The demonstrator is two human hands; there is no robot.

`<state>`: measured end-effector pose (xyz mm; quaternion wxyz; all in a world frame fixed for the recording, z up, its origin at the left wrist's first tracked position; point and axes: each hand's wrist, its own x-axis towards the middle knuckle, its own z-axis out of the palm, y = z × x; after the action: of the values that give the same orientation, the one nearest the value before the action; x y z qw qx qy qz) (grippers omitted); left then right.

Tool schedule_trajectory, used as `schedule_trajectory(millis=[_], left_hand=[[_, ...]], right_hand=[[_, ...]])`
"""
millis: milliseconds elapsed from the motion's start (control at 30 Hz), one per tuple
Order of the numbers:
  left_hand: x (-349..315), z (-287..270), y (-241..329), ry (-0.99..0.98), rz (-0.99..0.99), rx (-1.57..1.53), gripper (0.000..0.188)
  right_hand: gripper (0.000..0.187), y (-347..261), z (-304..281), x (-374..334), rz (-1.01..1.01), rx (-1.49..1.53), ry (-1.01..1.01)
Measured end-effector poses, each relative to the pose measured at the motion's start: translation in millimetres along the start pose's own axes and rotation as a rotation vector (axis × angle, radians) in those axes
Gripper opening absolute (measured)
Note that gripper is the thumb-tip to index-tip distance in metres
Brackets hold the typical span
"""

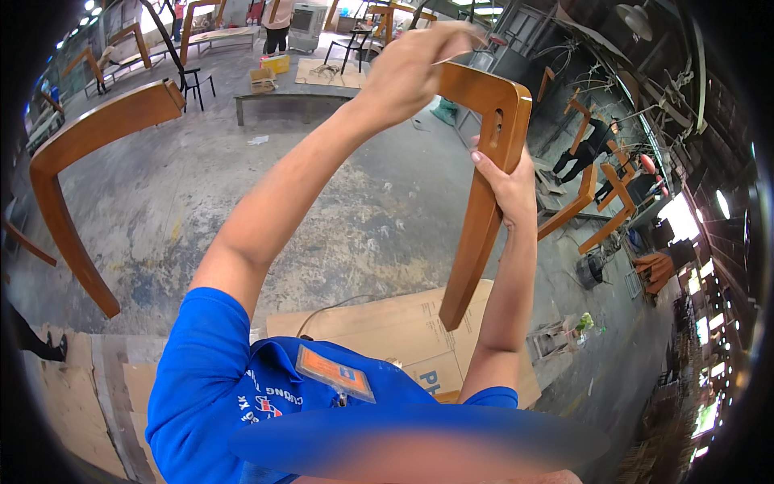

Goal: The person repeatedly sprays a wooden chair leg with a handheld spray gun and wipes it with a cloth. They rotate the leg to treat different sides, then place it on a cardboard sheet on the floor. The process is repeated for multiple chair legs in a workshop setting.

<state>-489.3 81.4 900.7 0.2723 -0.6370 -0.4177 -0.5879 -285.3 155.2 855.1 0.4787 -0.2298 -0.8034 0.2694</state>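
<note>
A bent, varnished brown wooden furniture leg [484, 202] stands out in front of me, its long arm slanting down toward my body. A slot with holes is cut near its upper corner. My right hand [509, 184] is wrapped round the long arm below that corner, thumb on the near face. My left hand [415, 68] is closed at the far end of the short upper arm, smeared by motion. A thin pale edge shows by its fingers; what it holds is too blurred to name.
Another bent wooden leg [60, 161] hangs at the left. Cardboard [387, 323] lies on the floor below me. A low grey table [298, 105] stands ahead, with a yellow box [276, 64] nearby. More wooden legs [613, 210] and a person [584, 149] are at the right.
</note>
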Motion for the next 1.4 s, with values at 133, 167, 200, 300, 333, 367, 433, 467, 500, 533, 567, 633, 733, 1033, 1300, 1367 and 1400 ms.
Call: schedule_trajectory(millis=[133, 167, 200, 300, 333, 367, 433, 467, 500, 533, 567, 633, 733, 1033, 1300, 1367, 1400], left_hand=[[-0.3, 59.1, -12.1, -0.196, 0.411, 0.097, 0.051], [-2.4, 67.4, -20.1, -0.269, 0.354, 0.063, 0.047], [-5.4, 72.0, -27.1, -0.227, 0.422, 0.003, 0.043], [-3.7, 67.3, -44.6, -0.265, 0.337, -0.08, 0.033], [0.6, 66.1, -44.5, -0.249, 0.21, -0.107, 0.025], [2.9, 65.1, -41.4, -0.231, 0.132, -0.078, 0.025], [5.9, 72.3, -26.4, -0.197, 0.15, -0.017, 0.026], [1.9, 81.5, -15.2, -0.179, 0.14, 0.045, 0.028], [-2.5, 93.1, -5.0, -0.145, 0.261, -0.052, 0.037], [-11.7, 104.3, 3.4, -0.155, 0.307, -0.022, 0.049], [-18.1, 107.8, -0.7, -0.155, 0.268, -0.011, 0.056], [-30.3, 108.8, -15.5, -0.138, 0.207, 0.038, 0.062], [-22.5, 82.1, -60.1, -0.318, -0.147, 0.239, 0.053], [-45.3, 101.8, -11.8, -0.142, 0.142, 0.034, 0.062], [-26.2, 60.5, -74.2, -0.141, -0.054, 0.307, 0.042], [-35.2, 75.3, -52.7, -0.029, 0.188, 0.094, 0.043], [-40.7, 77.6, -49.8, -0.074, 0.229, 0.03, 0.048]], right_hand=[[0.028, 30.9, 0.1, 8.1, 0.041, 0.098, -0.164], [0.024, 38.1, -0.6, 5.9, 0.007, 0.096, -0.163], [0.024, 44.8, -2.8, 3.4, 0.001, 0.093, -0.177], [0.024, 58.6, -20.6, 0.9, 0.001, 0.098, -0.209], [0.024, 61.4, -28.9, 3.7, 0.015, 0.108, -0.222], [0.024, 63.5, -35.6, 4.7, 0.037, 0.11, -0.232], [0.024, 66.0, -47.6, 7.6, 0.03, 0.08, -0.266], [0.024, 66.8, -52.4, 9.3, 0.026, 0.06, -0.287], [0.023, 67.6, -56.0, 10.0, -0.001, 0.049, -0.281], [0.023, 68.4, -59.4, 9.6, -0.027, 0.038, -0.276], [0.023, 69.1, -62.6, 7.6, -0.054, 0.031, -0.278], [0.024, 70.8, -69.8, 1.8, 0.001, 0.053, -0.297], [0.025, 71.2, -80.0, -3.4, 0.033, 0.128, -0.309], [0.027, 57.1, -78.9, -2.7, 0.082, 0.143, -0.33], [0.031, 46.3, -79.2, -11.7, 0.159, 0.151, -0.292], [0.03, 45.5, -77.7, -11.4, 0.143, 0.126, -0.288], [0.028, 45.3, -76.4, -11.8, 0.129, 0.12, -0.277]])
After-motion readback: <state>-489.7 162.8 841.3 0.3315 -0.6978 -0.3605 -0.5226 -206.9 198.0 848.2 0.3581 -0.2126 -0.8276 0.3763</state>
